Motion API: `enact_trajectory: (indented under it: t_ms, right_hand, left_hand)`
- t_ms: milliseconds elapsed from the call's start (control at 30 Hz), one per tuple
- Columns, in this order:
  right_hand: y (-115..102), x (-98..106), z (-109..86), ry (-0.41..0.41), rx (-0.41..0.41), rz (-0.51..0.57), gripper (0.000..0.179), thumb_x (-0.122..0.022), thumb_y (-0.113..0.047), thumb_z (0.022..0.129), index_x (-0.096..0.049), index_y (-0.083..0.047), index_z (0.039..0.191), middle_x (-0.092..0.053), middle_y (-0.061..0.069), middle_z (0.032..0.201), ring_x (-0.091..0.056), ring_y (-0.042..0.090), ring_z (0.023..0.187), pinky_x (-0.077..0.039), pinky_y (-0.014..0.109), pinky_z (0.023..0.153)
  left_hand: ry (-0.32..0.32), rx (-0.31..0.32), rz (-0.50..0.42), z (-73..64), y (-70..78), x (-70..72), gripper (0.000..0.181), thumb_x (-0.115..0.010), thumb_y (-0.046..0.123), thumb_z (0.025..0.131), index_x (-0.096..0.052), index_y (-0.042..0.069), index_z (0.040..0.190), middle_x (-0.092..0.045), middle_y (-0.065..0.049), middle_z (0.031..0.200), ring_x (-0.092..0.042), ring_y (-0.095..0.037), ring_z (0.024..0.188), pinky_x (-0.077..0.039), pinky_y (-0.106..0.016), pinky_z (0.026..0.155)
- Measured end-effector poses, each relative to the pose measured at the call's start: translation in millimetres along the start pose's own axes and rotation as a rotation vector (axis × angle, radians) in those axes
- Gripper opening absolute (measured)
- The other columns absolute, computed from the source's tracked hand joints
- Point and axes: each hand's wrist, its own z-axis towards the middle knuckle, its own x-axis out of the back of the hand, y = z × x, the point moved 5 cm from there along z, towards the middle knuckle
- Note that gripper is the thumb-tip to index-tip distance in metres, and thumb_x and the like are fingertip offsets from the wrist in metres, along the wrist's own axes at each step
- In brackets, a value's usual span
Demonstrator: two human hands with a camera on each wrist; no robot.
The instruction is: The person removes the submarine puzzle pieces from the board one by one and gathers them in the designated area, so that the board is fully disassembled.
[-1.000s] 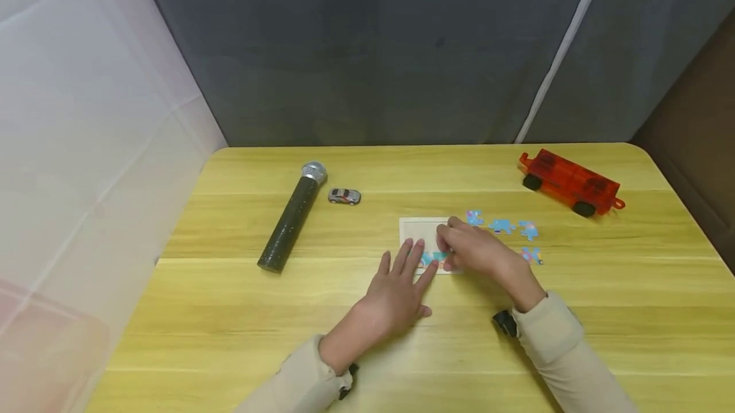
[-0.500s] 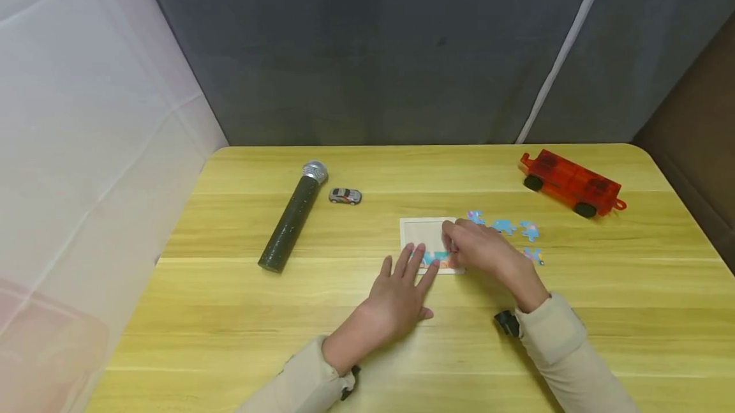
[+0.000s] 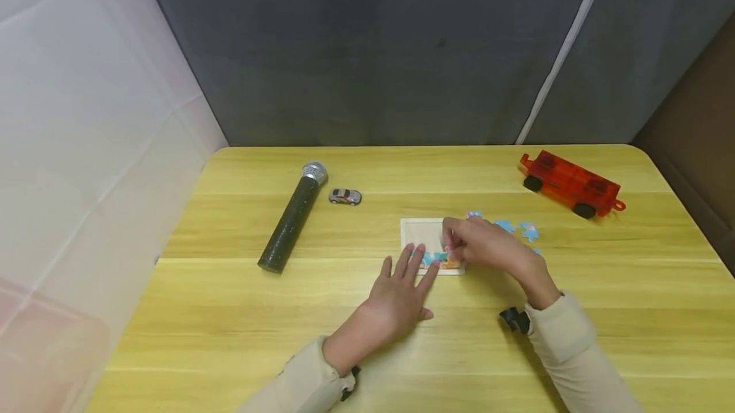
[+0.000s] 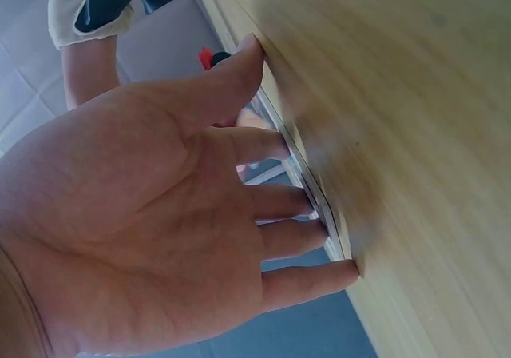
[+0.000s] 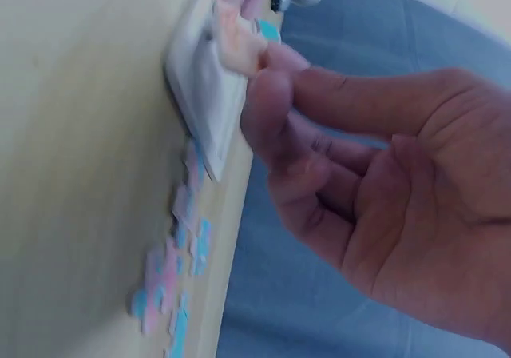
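Observation:
A pale puzzle frame lies on the table, with teal and orange pieces along its near side. My left hand rests on the frame's near left part, fingers spread and straight. In the left wrist view, that hand's fingertips touch the frame's edge. My right hand is over the frame's right side. Thumb and forefinger pinch an orange and cream puzzle piece, seen tilted at the frame in the right wrist view. Loose blue and pink puzzle pieces lie just right of the frame, partly hidden by the right hand.
A dark microphone with a silver head lies at the left, beside a small silver toy car. A red toy wagon with black wheels stands at the back right. A dark grey panel rises behind the table.
My right hand has shifted slightly right and toward me, uncovering orange at the frame's near right corner and hiding more of the loose pieces. The left hand stays nearly in place.

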Motion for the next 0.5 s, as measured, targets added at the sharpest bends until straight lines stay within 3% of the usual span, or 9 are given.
enact_trajectory:
  t_ms: [133, 300, 500]
  right_hand:
    - [17.4, 17.0, -15.9, -0.071, -0.027, 0.146, 0.015, -0.073, 0.002, 0.102, -0.060, -0.005, 0.097, -0.061, 0.001, 0.071, -0.054, 0.013, 0.061, -0.047, 0.028, 0.063]
    - [63.3, 36.0, -57.6, -0.216, -0.234, 0.308, 0.016, -0.070, 0.005, 0.101, -0.058, -0.002, 0.092, -0.059, 0.002, 0.076, -0.054, 0.015, 0.063, -0.049, 0.029, 0.060]
    - [105.0, 41.2, -86.8, -0.275, -0.424, 0.315, 0.017, -0.065, 0.011, 0.097, -0.059, 0.000, 0.085, -0.062, 0.005, 0.078, -0.062, 0.017, 0.061, -0.057, 0.029, 0.063]
  left_hand:
    - [0.004, -0.008, 0.013, -0.6, -0.1, 0.7, 0.082, -0.048, 0.064, 0.111, -0.019, 0.027, 0.178, -0.014, -0.012, 0.185, -0.016, -0.030, 0.172, -0.034, -0.046, 0.133]
    - [0.014, -0.021, 0.029, -0.3, 1.0, 2.0, 0.082, -0.047, 0.064, 0.111, -0.019, 0.026, 0.178, -0.014, -0.012, 0.185, -0.016, -0.030, 0.172, -0.035, -0.046, 0.133]
    - [0.015, -0.011, -0.005, -1.2, 0.1, 1.5, 0.082, -0.049, 0.062, 0.111, -0.021, 0.026, 0.178, -0.015, -0.013, 0.185, -0.017, -0.031, 0.171, -0.035, -0.048, 0.133]
